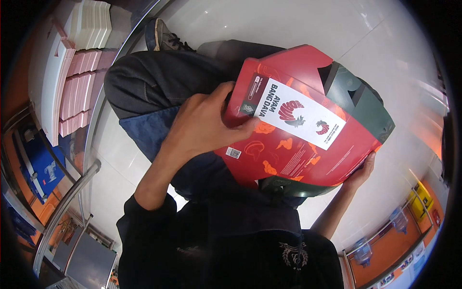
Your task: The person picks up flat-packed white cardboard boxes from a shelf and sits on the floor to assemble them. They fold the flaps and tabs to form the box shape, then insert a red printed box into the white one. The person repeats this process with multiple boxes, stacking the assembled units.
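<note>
A flat, red and green printed cardboard carton [269, 154], with cut-out flaps and orange drawings, lies tilted across my lap. On its upper face is a white rectangular label [308, 120] with red and dark print. My left hand [204, 120] grips its left edge, the thumb on top and the fingers partly hidden by the edge. At the lower right edge, my right hand [360, 174] holds the carton from the side and beneath. Most of its fingers are out of sight. Whether one carton or a thin stack is held, I cannot tell.
Stacks of pink folded card [77, 103] and whitish card [91, 24] stand on a surface at the left. A curved metal rail [65, 204] runs below them, near a blue bag-like item [41, 164]. My shoe [162, 36] rests on the tiled floor [269, 21]. Water bottles [362, 253] stand lower right.
</note>
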Action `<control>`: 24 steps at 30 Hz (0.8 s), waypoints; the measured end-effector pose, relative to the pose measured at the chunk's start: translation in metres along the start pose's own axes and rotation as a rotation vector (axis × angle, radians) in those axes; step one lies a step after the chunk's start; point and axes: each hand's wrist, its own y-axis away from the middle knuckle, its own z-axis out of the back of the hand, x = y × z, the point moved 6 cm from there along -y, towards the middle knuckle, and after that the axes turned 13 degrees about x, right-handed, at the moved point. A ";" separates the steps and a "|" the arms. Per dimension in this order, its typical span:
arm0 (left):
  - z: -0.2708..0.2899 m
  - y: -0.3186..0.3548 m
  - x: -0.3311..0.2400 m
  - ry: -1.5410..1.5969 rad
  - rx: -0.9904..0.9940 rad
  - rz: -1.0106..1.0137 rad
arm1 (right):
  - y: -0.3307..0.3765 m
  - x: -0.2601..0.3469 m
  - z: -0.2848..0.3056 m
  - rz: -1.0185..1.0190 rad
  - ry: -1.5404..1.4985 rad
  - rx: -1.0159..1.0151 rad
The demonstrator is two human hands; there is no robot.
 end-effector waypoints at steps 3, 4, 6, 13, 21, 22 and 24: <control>-0.003 -0.001 -0.005 -0.024 -0.036 0.021 | 0.000 0.003 -0.001 0.002 0.003 -0.010; -0.004 -0.001 -0.006 -0.040 -0.053 0.021 | 0.000 0.003 -0.001 0.001 0.000 -0.023; -0.002 -0.003 -0.010 -0.113 -0.035 0.061 | 0.000 0.002 0.000 0.003 0.004 -0.004; 0.002 -0.007 -0.015 -0.123 0.031 0.120 | -0.002 -0.001 0.003 -0.004 -0.057 0.007; -0.001 -0.006 -0.016 -0.159 0.005 0.196 | 0.000 0.001 0.010 0.022 -0.004 0.025; -0.002 -0.006 -0.017 -0.159 -0.003 0.206 | 0.000 0.001 0.010 0.021 -0.010 0.004; -0.003 -0.006 -0.019 -0.177 -0.003 0.213 | 0.000 -0.002 0.013 0.046 0.011 0.031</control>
